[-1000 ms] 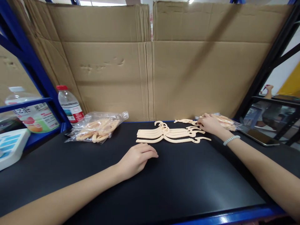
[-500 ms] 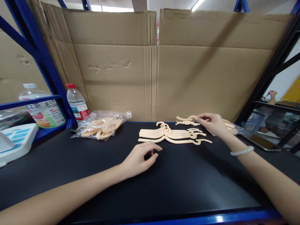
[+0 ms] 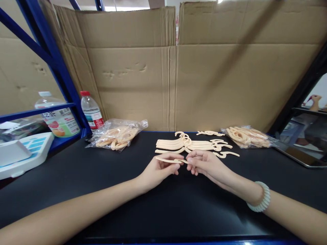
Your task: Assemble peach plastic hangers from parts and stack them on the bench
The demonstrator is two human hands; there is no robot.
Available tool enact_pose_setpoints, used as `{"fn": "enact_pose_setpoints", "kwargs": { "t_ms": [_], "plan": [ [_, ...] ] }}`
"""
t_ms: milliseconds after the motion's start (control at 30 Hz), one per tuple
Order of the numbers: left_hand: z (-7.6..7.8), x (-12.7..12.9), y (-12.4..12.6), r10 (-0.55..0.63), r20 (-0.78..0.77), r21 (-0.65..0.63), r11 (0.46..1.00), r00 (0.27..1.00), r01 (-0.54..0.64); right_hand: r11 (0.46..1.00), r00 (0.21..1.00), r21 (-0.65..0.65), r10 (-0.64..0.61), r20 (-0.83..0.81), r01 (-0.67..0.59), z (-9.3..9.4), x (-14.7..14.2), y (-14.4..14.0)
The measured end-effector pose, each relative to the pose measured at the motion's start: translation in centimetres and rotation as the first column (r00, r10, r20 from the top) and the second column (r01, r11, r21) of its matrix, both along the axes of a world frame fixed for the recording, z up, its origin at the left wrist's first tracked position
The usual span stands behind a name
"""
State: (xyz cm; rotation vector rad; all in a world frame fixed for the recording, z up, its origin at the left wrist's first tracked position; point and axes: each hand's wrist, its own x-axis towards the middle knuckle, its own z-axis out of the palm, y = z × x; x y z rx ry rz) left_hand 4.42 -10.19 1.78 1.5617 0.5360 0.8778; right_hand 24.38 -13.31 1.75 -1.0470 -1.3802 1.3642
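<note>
Two hands meet at the middle of the black worktop (image 3: 76,183). Left hand (image 3: 159,170) and right hand (image 3: 206,165) both pinch one thin cream strip (image 3: 168,159), held flat just above the worktop, fingertips closed on it from either end. Right wrist carries a pale beaded bracelet (image 3: 260,200).

Just beyond the hands: one stack (image 3: 178,144) of cream hanger-shaped pieces lying flat, hooks overlapping at the centre; exact count not readable. One small loose piece (image 3: 209,133) lies farther back, apart from the stack.

Two clear bags of like pieces: left bag (image 3: 117,134) far left of the stack, right bag (image 3: 246,136) far right.

Two bottles at far left: a red-capped bottle (image 3: 90,110) standing by the blue post, and a white-capped bottle (image 3: 55,115) behind the blue shelf rail. One white device (image 3: 22,154) at the left edge. Cardboard (image 3: 217,78) walls the back.
</note>
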Motion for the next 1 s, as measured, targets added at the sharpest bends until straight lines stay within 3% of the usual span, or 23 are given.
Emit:
{"fn": "enact_pose_setpoints", "kwargs": {
  "t_ms": [100,200,267,333,433,533,633,867,1000],
  "plan": [
    [0.0,0.1,0.0,0.058,-0.017,-0.013,0.998,0.998,-0.058,0.998,0.999,0.047,0.030,0.044,-0.033,0.0,0.2,0.2],
    [-0.4,0.1,0.3,0.138,0.016,-0.076,0.988,0.990,-0.136,0.944,0.946,0.330,-0.094,0.310,-0.014,0.1,1.6,1.2],
    [-0.6,0.0,0.5,0.181,0.058,-0.147,0.974,0.982,-0.171,0.820,0.804,0.571,-0.309,0.508,-0.046,0.0,3.2,2.3],
    [-0.6,-0.3,0.7,0.221,0.083,-0.201,0.959,0.972,-0.201,0.725,0.632,0.679,-0.474,0.613,-0.114,-0.4,4.8,3.3],
    [-0.5,-0.8,1.2,0.284,0.087,-0.215,0.941,0.955,-0.261,0.741,0.525,0.648,-0.487,0.698,-0.175,-1.1,6.4,4.5],
    [-0.5,-1.0,1.8,0.358,0.109,-0.227,0.917,0.927,-0.327,0.770,0.523,0.607,-0.442,0.729,-0.196,-1.7,6.5,4.9],
    [-0.6,-1.1,2.4,0.398,0.136,-0.253,0.899,0.907,-0.357,0.765,0.532,0.619,-0.455,0.715,-0.177,-2.0,6.2,5.2],
    [-0.7,-1.3,2.8,0.365,0.160,-0.291,0.905,0.917,-0.310,0.736,0.522,0.654,-0.494,0.696,-0.176,-2.6,5.9,6.6],
    [-0.6,-1.5,3.1,0.355,0.198,-0.301,0.909,0.914,-0.288,0.728,0.557,0.668,-0.495,0.667,-0.154,-2.5,5.8,6.4]
  ]
}}
